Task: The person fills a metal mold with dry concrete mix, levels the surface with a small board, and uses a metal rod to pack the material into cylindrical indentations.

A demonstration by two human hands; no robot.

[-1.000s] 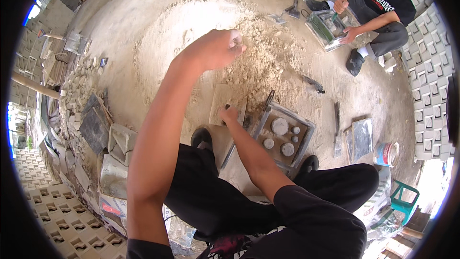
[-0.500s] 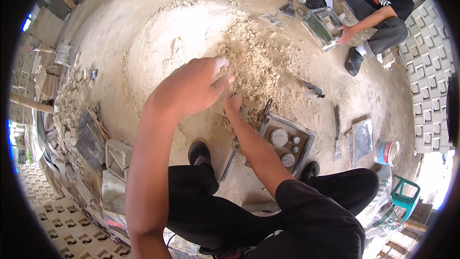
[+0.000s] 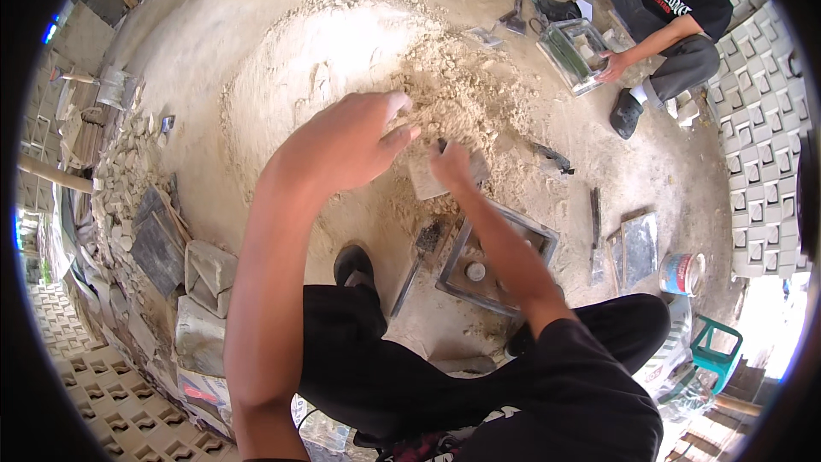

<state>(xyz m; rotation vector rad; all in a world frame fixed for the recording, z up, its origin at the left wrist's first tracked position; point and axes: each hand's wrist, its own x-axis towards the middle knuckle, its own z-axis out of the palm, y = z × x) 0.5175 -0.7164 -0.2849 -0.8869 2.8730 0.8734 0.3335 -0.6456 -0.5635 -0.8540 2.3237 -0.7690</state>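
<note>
My right hand (image 3: 451,166) grips the dark handle of a flat, rectangular plastering trowel (image 3: 422,181) over the near edge of a pile of pale, crumbly sandy mix (image 3: 466,98). Part of the blade is hidden under the hand. To its left, my left hand (image 3: 355,144) hovers above the pile, thumb and fingers apart, with whitened fingertips and nothing in it. Below my right forearm lies a square metal mould frame (image 3: 469,294) with round pieces inside, partly covered by the arm. A small dark tool with a long handle (image 3: 409,278) rests left of the frame.
At the far right a co-worker's hand (image 3: 612,67) holds a glass-sided rectangular mould (image 3: 571,53). Several tools lie around, among them a dark bar (image 3: 596,218). A paint bucket (image 3: 682,274) and green stool (image 3: 717,344) stand right; rubble (image 3: 128,180) lines the left.
My right hand has moved forward and right from the mould's corner, and the trowel blade now shows flat over the mix. My left hand has barely moved. The co-worker's far hand has lowered.
</note>
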